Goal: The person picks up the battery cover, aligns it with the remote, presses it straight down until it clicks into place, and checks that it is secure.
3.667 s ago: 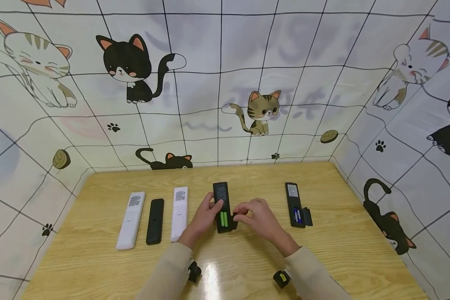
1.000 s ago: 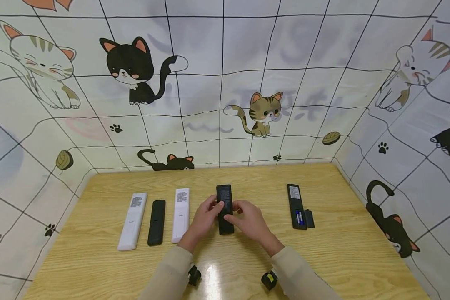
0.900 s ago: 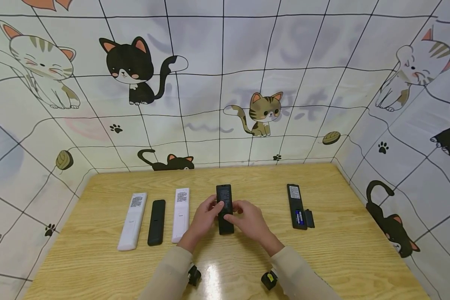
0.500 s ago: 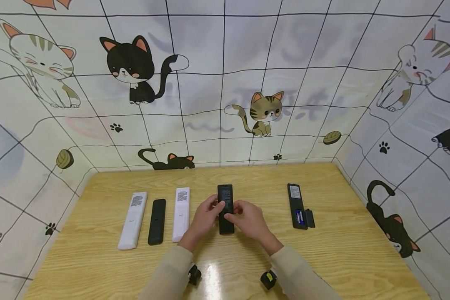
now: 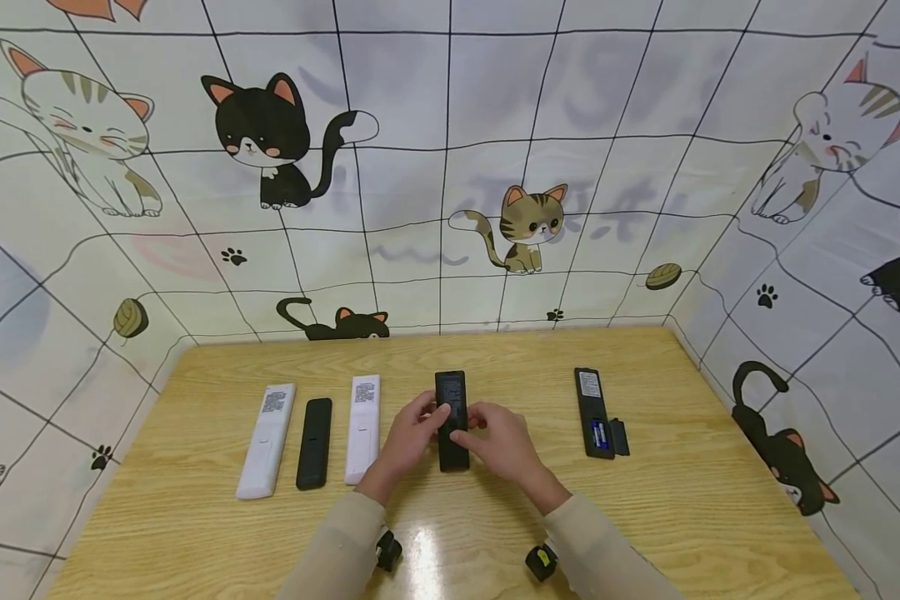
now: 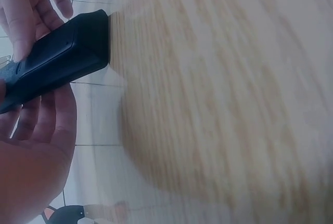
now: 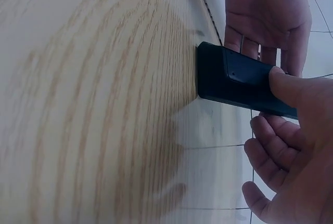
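Observation:
A black remote control (image 5: 452, 390) is held back side up over the middle of the table. My left hand (image 5: 408, 437) grips its left edge, with the thumb lying on the back. From the other side my right hand (image 5: 506, 442) pinches it; the thumb presses on the battery cover (image 7: 252, 70), and a finger is at the edge. In the right wrist view the cover sits on the remote's back, and no batteries show. The left wrist view has the remote's lower end (image 6: 93, 39) close to the tabletop.
Left on the wooden table (image 5: 217, 542) lie a white remote (image 5: 266, 442), a black remote (image 5: 313, 443) and another white remote (image 5: 362, 429). At right lies a black remote (image 5: 589, 400) with blue batteries (image 5: 599, 434) exposed, its loose cover (image 5: 619, 437) beside it. Cat-print cloth walls surround the table.
Earlier, green batteries showed in the held remote and my right hand had the cover at its right side. The cover now lies over them. In the last second the hands have barely moved.

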The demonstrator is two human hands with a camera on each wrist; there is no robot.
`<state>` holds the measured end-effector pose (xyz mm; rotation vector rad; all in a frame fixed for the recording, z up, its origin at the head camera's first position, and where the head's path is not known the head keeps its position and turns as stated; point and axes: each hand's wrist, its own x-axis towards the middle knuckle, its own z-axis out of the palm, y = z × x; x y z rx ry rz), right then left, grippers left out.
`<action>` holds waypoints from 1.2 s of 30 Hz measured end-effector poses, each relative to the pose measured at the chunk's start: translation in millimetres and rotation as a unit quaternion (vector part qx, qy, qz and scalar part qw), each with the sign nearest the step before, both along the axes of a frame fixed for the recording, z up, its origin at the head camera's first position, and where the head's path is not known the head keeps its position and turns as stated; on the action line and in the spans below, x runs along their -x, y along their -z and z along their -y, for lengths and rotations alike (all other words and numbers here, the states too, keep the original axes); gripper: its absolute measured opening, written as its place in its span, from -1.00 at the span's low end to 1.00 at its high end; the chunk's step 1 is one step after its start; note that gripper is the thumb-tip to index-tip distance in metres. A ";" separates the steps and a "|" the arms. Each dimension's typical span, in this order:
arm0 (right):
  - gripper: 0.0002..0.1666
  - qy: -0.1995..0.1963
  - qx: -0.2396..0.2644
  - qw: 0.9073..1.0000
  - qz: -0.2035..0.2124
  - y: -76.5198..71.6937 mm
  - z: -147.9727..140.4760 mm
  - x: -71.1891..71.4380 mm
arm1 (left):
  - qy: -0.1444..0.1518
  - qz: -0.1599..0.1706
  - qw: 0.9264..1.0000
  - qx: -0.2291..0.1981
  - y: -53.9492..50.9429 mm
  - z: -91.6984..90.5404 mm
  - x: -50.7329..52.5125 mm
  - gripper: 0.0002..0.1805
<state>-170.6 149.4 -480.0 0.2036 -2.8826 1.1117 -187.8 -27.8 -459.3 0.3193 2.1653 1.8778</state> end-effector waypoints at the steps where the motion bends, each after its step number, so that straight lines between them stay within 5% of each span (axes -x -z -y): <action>1: -0.65 0.001 0.001 1.000 0.002 -0.5 -0.9 -1.0 | 0.001 0.002 1.000 -0.001 0.0 0.0 0.0 -0.65; 6: -0.54 0.009 0.010 1.000 0.011 -5.0 -8.5 -6.7 | -0.009 0.001 1.000 0.001 -1.1 -0.6 0.0 -0.69; 13: -0.55 0.021 0.006 1.000 0.010 -9.8 -26.8 -12.0 | -0.058 0.010 0.995 0.082 30.1 6.2 17.6 -0.57; 20: -0.57 0.032 -0.009 0.999 -0.008 -6.2 -43.1 -15.4 | -0.103 0.018 0.978 0.183 29.6 16.6 19.7 -0.52; 29: -0.58 0.035 -0.007 0.999 0.001 -2.2 -48.6 -19.0 | -0.113 0.012 0.963 0.244 33.6 18.9 20.1 -0.54; 36: -0.60 0.036 -0.006 0.999 0.000 0.7 -48.3 -19.9 | -0.116 -0.016 0.940 0.320 35.2 13.3 21.0 -0.39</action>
